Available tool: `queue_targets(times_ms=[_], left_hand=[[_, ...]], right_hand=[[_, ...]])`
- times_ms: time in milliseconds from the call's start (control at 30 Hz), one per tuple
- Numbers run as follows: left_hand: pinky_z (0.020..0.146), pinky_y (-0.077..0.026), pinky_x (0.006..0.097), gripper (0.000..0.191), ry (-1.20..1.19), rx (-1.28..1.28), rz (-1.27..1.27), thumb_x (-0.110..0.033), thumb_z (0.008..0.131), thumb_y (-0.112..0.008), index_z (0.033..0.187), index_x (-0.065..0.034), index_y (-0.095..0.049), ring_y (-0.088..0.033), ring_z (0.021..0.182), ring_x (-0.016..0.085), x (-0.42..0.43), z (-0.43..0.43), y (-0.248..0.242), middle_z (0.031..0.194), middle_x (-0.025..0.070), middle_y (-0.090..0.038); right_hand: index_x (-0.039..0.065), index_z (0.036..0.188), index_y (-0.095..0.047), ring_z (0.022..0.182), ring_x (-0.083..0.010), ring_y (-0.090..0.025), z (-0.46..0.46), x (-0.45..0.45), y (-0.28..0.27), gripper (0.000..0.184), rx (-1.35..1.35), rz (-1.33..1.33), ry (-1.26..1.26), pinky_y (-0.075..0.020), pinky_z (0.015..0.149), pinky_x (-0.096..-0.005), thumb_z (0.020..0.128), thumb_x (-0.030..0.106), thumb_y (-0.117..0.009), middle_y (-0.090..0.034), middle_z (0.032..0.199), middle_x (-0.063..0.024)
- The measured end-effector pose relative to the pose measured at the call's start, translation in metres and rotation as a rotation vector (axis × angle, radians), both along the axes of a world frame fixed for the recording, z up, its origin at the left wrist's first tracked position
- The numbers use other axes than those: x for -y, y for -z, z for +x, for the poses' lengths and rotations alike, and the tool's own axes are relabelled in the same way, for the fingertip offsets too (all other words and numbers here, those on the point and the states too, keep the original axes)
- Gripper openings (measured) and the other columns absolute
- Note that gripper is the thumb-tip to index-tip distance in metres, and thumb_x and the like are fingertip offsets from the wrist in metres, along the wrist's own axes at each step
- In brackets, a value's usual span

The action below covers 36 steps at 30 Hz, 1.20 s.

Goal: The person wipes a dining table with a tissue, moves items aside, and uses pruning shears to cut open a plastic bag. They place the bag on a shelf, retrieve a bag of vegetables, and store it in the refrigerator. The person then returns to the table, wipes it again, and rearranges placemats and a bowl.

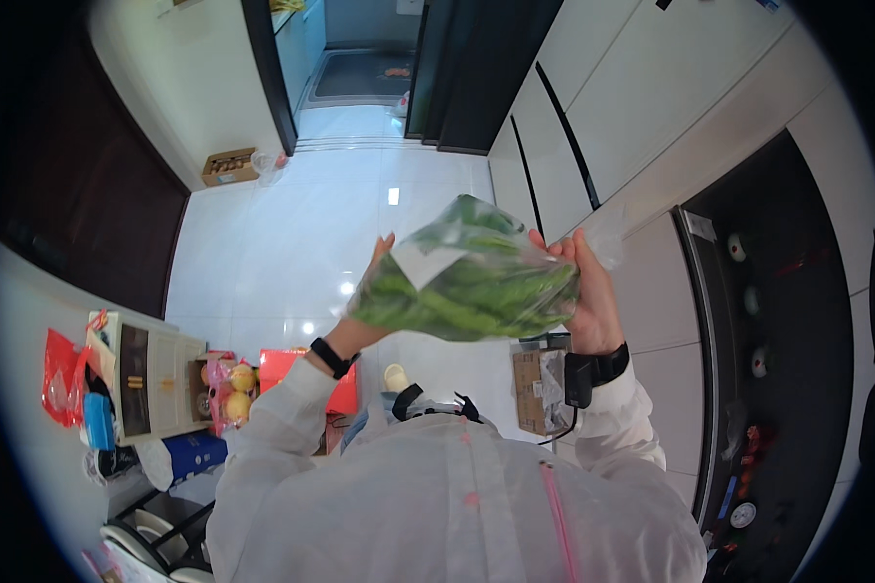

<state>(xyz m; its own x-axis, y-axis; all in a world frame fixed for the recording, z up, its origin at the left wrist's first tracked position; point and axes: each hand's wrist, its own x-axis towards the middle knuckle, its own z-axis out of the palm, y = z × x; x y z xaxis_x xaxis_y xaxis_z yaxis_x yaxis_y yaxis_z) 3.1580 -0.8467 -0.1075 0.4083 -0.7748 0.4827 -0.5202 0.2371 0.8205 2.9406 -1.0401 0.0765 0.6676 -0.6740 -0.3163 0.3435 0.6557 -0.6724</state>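
Note:
A clear plastic bag of long green vegetables (481,291) is held up in front of my chest, above the tiled floor. A white label (426,264) is stuck on its upper left side. My left hand (368,321) supports the bag's left end from behind, so most of its fingers are hidden. At the other end my right hand (594,299) grips the bag, fingertips curled along the top edge. A loose flap of clear plastic (609,244) sticks out beyond that hand. Both wrists wear black bands.
Ahead, an open doorway shows a grey mat (364,76). An open cardboard box (230,166) sits by the left wall. White cabinets (554,160) and a dark recessed shelf (773,291) run along the right. Near my feet stand a cardboard carton (529,393) and a red box (344,393).

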Motion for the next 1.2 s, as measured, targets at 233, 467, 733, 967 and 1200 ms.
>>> queue_targets(times_ms=[233, 467, 733, 967, 1200], left_hand=[[0.107, -0.044, 0.0375, 0.072, 0.298, -0.358, -0.012, -0.013, 0.085, -0.079, 0.146, -0.0072, -0.039, -0.052, 0.127, 0.019, 0.134, 0.091, -0.029, 0.138, 0.0092, -0.054], [0.087, -0.054, 0.0349, 0.068, 0.417, -1.033, 0.642, -0.065, 0.1, -0.041, 0.14, -0.0112, -0.048, -0.064, 0.101, 0.021, 0.287, 0.18, -0.026, 0.128, 0.0081, -0.058], [0.111, -0.046, 0.0427, 0.079, 0.801, -1.564, 0.104, -0.055, 0.103, -0.042, 0.151, 0.0039, -0.021, -0.056, 0.125, 0.028, 0.422, 0.334, -0.049, 0.146, 0.0284, -0.044], [0.114, -0.036, 0.0464, 0.081, 0.333, -0.656, 0.894, -0.063, 0.099, -0.046, 0.153, -0.0038, -0.03, -0.042, 0.14, 0.029, 0.522, 0.355, 0.017, 0.149, 0.0182, -0.046], [0.092, -0.059, 0.0346, 0.06, 1.002, -1.309, 1.045, -0.051, 0.104, -0.045, 0.138, -0.0018, -0.052, -0.068, 0.106, 0.018, 0.663, 0.451, 0.001, 0.126, 0.013, -0.064]], right_hand=[[0.003, 0.096, -0.06, 0.125, -0.0237, -0.056, 0.057, 0.093, -0.006, 0.039, 0.055, -0.012, 0.05, -0.0463, 0.106, -0.0401, 0.11, 0.032, -0.039, -0.063, 0.107, -0.0089], [0.004, 0.133, -0.061, 0.143, -0.0264, -0.041, 0.137, 0.207, 0.006, 0.034, -0.244, -1.325, 0.074, -0.0276, 0.118, -0.0385, 0.106, 0.017, -0.045, -0.046, 0.152, -0.0164], [0.005, 0.126, -0.066, 0.136, -0.0296, -0.047, 0.256, 0.364, 0.018, 0.04, -0.356, -1.319, -0.301, -0.0409, 0.109, -0.0383, 0.107, 0.027, -0.039, -0.058, 0.141, -0.013], [-0.002, 0.13, -0.06, 0.125, -0.0219, -0.055, 0.33, 0.455, 0.03, 0.056, -0.246, -0.405, -0.054, -0.045, 0.106, -0.0366, 0.111, 0.039, -0.028, -0.058, 0.137, -0.0137], [0.003, 0.119, -0.067, 0.113, -0.0284, -0.065, 0.407, 0.51, 0.022, 0.027, -0.85, -1.309, 0.395, -0.0503, 0.098, -0.0339, 0.096, 0.006, -0.052, -0.07, 0.117, -0.0158]])
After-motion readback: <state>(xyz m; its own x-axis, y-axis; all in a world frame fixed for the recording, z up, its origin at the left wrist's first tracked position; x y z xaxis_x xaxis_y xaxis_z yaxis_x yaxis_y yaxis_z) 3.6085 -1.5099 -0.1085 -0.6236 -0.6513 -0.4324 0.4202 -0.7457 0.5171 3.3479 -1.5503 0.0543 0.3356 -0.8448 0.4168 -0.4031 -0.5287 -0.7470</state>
